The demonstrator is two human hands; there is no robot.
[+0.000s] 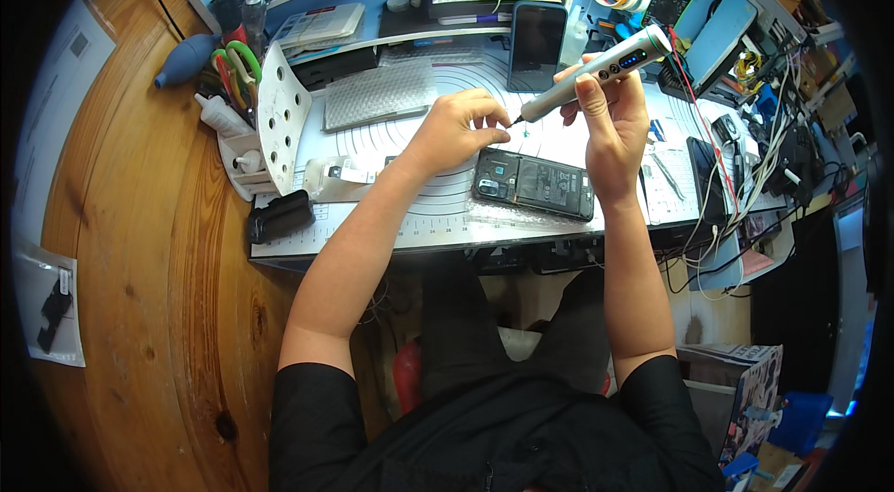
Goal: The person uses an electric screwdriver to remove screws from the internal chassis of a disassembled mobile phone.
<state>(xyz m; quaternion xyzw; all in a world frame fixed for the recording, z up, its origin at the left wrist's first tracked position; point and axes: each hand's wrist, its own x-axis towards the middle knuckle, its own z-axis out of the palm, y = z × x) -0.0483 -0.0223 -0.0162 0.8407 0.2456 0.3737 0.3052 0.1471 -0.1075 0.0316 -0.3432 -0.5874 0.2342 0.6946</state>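
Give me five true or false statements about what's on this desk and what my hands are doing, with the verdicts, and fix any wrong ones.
1. The right hand holds a silver electric screwdriver. True.
2. The opened phone lies with its camera lenses toward the left. True.
3. The left hand grips the opened phone. False: its fingertips are close to the screwdriver's tip.
4. The blue air blower sits at the right end of the desk. False: it is over on the left.
5. Another phone, its screen dark, stands propped up beyond the hands. True.
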